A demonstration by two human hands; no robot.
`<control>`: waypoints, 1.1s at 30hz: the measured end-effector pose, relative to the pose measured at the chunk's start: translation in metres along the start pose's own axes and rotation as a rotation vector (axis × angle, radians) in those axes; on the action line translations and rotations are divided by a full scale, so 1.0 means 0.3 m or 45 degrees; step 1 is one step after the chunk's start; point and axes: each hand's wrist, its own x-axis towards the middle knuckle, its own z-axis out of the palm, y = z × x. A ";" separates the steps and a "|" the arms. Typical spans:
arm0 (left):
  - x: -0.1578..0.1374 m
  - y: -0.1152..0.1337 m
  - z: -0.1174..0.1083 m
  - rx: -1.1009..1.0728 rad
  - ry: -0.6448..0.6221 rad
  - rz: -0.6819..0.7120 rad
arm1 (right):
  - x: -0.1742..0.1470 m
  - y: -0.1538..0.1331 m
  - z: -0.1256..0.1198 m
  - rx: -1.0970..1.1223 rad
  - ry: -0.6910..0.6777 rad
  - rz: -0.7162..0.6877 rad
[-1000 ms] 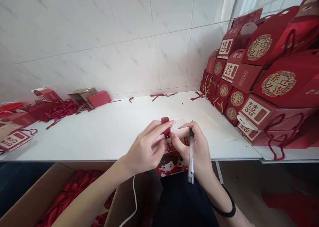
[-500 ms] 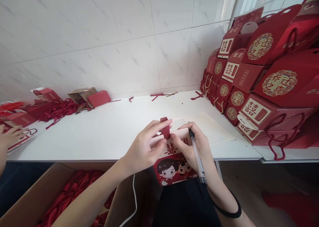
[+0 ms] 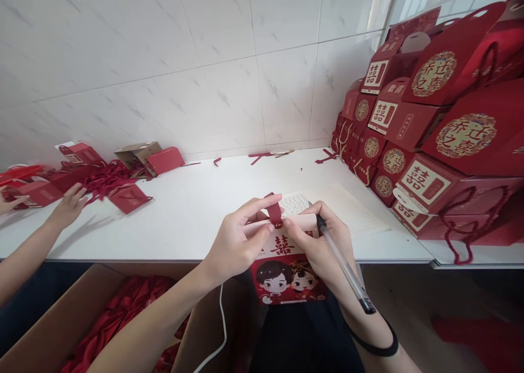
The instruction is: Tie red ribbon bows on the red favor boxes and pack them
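Observation:
A small red paper gift bag (image 3: 282, 284), with a cartoon couple and a double-happiness character on its front, is between my hands just below the table's front edge. My left hand (image 3: 235, 245) closes on the left of its pale top edge, fingers around the red ribbon handle (image 3: 275, 212), thumb on the rim. On the right side, my right hand (image 3: 327, 245) pinches the same rim. A clear pen with black ends (image 3: 347, 269) is also tucked in my right hand, slanting down across the wrist. The fingers partly hide the bag's opening.
Red gift boxes (image 3: 421, 179) are stacked high on the right. A printed sheet (image 3: 295, 204) lies behind the bag. At left, a co-worker's hand (image 3: 70, 205) reaches near a red bag (image 3: 129, 198). An open carton (image 3: 45, 321) of red ribbon stands below.
My pen has tilted further down to the right, and the bag's front shows more fully. At left, a red bag now lies on the table and the co-worker's hands have moved.

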 end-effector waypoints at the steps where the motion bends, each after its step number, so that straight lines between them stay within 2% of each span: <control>1: -0.001 -0.004 0.000 -0.005 0.000 -0.018 | -0.002 -0.002 0.000 -0.002 0.010 0.001; 8: -0.007 -0.011 0.001 -0.090 0.031 -0.150 | -0.014 0.005 0.011 0.111 -0.044 0.084; 12: -0.030 -0.023 -0.013 -0.190 0.069 -0.111 | -0.016 0.022 0.022 0.230 -0.135 0.172; 15: -0.062 -0.045 -0.037 -0.345 0.032 -0.097 | -0.014 0.027 0.032 0.250 -0.189 0.282; 18: -0.109 -0.054 -0.062 -0.166 0.026 -0.201 | -0.005 0.029 0.048 0.182 -0.257 0.321; 21: -0.176 -0.048 -0.086 0.101 0.118 -0.300 | 0.004 0.036 0.061 0.000 -0.359 0.212; 24: -0.266 -0.060 -0.124 0.086 0.353 -0.385 | 0.015 0.069 0.055 -0.102 -0.361 0.100; 26: -0.338 -0.086 -0.166 -0.056 0.609 -0.464 | 0.031 0.119 0.040 -0.324 -0.317 0.021; 29: -0.458 -0.129 -0.246 -0.368 1.072 -0.555 | 0.056 0.233 0.010 -0.802 -0.421 -0.044; 31: -0.534 -0.150 -0.298 -0.551 1.320 -0.603 | 0.064 0.322 -0.010 -0.924 -0.514 -0.014; 33: -0.600 -0.163 -0.339 -0.664 1.490 -0.663 | 0.062 0.412 -0.028 -0.974 -0.509 -0.146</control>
